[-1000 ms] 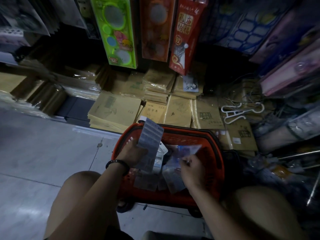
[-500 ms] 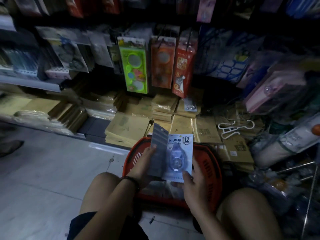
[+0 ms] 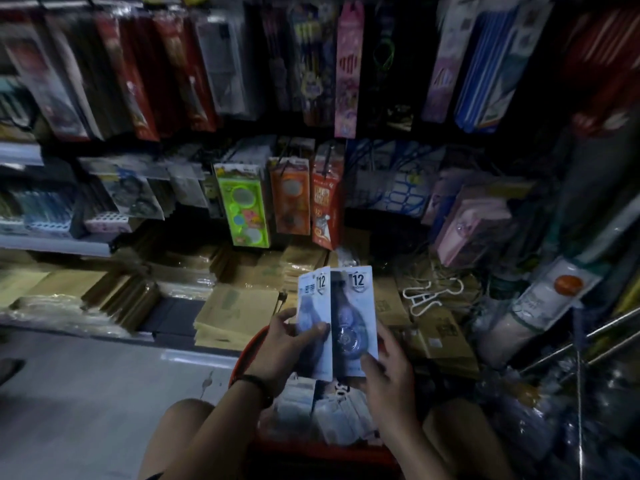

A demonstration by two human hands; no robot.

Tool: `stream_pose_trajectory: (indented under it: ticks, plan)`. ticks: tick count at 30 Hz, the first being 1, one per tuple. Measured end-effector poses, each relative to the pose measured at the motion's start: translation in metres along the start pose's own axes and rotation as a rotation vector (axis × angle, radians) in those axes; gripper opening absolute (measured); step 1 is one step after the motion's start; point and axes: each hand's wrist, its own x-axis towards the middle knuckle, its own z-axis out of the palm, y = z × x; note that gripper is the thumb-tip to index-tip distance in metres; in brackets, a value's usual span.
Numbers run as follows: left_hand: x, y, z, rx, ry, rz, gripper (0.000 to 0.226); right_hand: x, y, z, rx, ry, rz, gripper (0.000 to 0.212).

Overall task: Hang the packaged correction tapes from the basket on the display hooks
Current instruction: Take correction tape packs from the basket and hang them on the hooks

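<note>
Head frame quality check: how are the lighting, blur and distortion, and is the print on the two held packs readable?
Head view: dim and underexposed throughout; the upper hanging packs smear with motion blur; shelf edges bow from the wide lens; on the packaged correction tapes in the left hand and right hand, the large 12 reads, small print does not.

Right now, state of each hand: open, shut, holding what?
Left hand: holds the left-side correction tape pack, thumb on its front.
Right hand: holds the right-side correction tape pack near its lower corner.
</note>
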Motion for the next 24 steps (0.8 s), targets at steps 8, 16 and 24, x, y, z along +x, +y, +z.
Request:
stream_pose_trajectory:
  ticks: [8, 16, 24]
  plan:
    - [-0.003, 0.078, 0.024, 0.047, 0.122, 0.388, 0.024, 0.032, -0.088, -0.029, 0.079, 0.146, -0.178, 0.051]
    - [-0.012, 0.146, 0.057, -0.005, -0.053, 0.429, 0.037, 0.048, -0.159, -0.043, -0.059, 0.081, -0.285, 0.055]
    - [-0.024, 0.202, 0.106, -0.060, -0.227, 0.475, 0.042, 0.066, -0.215, -0.046, -0.217, 0.080, -0.381, 0.054]
